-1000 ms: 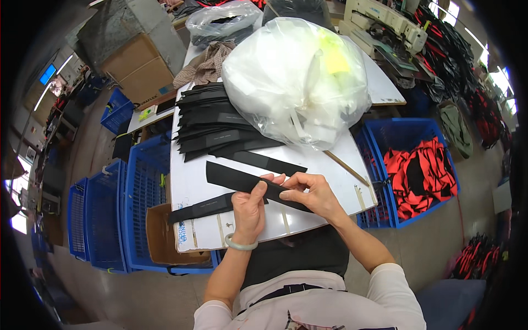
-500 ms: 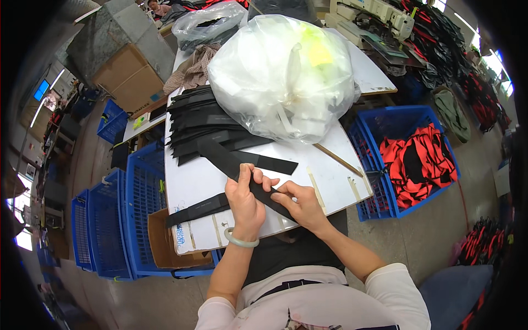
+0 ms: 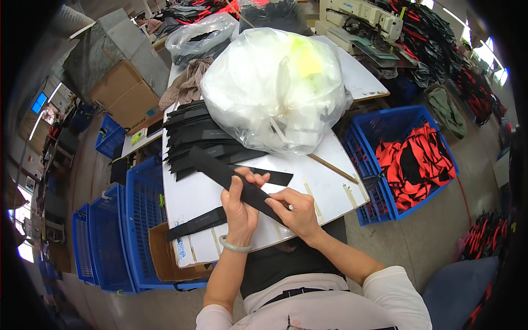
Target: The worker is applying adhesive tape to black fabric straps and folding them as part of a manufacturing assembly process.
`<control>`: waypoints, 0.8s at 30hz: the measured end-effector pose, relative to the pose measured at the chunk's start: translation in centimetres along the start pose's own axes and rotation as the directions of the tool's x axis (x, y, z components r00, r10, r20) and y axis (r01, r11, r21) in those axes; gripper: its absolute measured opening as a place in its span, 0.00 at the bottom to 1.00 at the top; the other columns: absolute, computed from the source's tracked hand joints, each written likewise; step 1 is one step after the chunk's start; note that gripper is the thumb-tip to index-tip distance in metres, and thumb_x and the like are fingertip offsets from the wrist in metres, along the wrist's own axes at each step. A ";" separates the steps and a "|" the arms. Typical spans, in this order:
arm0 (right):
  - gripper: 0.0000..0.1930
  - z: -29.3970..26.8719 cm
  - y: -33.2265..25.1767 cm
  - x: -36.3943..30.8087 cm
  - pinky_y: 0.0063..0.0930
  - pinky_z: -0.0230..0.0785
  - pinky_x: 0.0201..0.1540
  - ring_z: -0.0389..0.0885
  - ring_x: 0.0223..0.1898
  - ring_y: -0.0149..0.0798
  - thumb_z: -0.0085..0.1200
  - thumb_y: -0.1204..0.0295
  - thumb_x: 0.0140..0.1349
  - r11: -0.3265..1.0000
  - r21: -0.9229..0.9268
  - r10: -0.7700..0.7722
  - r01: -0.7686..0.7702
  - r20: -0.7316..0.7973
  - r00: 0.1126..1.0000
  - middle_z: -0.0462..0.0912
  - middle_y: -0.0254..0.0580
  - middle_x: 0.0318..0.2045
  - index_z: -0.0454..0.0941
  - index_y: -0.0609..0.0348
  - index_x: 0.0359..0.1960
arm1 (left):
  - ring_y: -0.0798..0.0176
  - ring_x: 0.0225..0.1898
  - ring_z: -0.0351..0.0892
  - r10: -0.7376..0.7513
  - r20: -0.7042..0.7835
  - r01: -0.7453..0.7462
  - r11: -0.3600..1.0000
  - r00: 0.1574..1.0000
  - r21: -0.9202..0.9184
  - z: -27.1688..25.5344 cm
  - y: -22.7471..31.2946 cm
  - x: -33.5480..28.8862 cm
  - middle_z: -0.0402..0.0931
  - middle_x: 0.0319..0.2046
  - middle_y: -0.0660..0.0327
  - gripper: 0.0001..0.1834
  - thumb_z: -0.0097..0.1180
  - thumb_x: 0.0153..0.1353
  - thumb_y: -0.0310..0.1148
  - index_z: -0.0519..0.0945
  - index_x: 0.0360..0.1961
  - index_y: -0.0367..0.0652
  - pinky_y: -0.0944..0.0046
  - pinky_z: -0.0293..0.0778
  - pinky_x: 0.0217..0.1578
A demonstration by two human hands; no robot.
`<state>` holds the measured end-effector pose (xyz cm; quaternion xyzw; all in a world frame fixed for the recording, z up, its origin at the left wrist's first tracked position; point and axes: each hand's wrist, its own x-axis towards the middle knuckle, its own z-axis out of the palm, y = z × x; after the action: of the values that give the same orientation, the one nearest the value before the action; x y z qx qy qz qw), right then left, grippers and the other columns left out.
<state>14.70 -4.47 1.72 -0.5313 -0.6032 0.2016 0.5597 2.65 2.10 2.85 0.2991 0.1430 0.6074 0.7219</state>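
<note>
Both my hands hold one black fabric strip (image 3: 220, 171) slantwise above the white table (image 3: 192, 192). My left hand (image 3: 241, 204) is closed around its middle, with the thumb on top and a pale bangle at the wrist. Near the strip's lower end, my right hand (image 3: 297, 212) pinches the edge between thumb and fingers. Beyond the held strip lies a pile of black strips (image 3: 192, 132), overlapping one another. Another black strip (image 3: 201, 224) lies at the table's left front edge, partly behind my left hand.
A large clear plastic bag (image 3: 275, 88) with white and yellow contents covers the table's far part. A wooden stick (image 3: 333, 168) lies beside it. At right stands a blue crate (image 3: 393, 118) of red and black pieces (image 3: 415, 165); blue crates (image 3: 146, 220) and a cardboard box (image 3: 165, 256) stand left.
My left fingers have opened out a little and the thumb lies along the strip. The strip shows more of its flat face. The whole view has shifted slightly.
</note>
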 end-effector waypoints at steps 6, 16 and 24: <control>0.09 0.5 0.6 -0.4 0.34 0.73 0.28 0.83 0.26 0.47 0.64 0.78 0.53 0.999 0.029 0.018 -0.018 -0.015 1.000 0.83 0.47 0.27 0.79 0.66 0.35 | 0.63 0.16 0.71 -0.052 -0.310 0.087 0.991 0.949 0.099 -0.3 -0.5 0.0 0.66 0.15 0.63 0.24 0.52 0.68 0.52 0.67 0.23 0.45 0.52 0.82 0.33; 0.20 0.4 0.6 0.5 0.34 0.76 0.33 0.84 0.32 0.48 0.68 0.72 0.49 0.977 -0.127 -0.174 0.170 -0.025 0.984 0.82 0.47 0.31 0.76 0.64 0.43 | 0.61 0.20 0.70 -0.108 -0.168 0.103 0.994 0.980 -0.037 0.1 -0.3 1.1 0.68 0.18 0.61 0.29 0.43 0.66 0.64 0.68 0.30 0.46 0.49 0.74 0.46; 0.18 -0.1 1.3 -0.3 0.31 0.76 0.33 0.84 0.31 0.44 0.70 0.71 0.48 0.987 -0.096 -0.128 0.125 -0.028 0.991 0.84 0.47 0.31 0.81 0.66 0.40 | 0.55 0.30 0.79 -0.085 -0.114 0.083 0.996 0.990 -0.028 0.0 -1.0 0.5 0.76 0.27 0.55 0.23 0.56 0.62 0.56 0.74 0.32 0.45 0.48 0.73 0.54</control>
<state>15.23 -4.30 0.51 -0.5212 -0.6350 0.1279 0.5556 3.50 2.51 2.32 0.2489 0.1899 0.5944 0.7408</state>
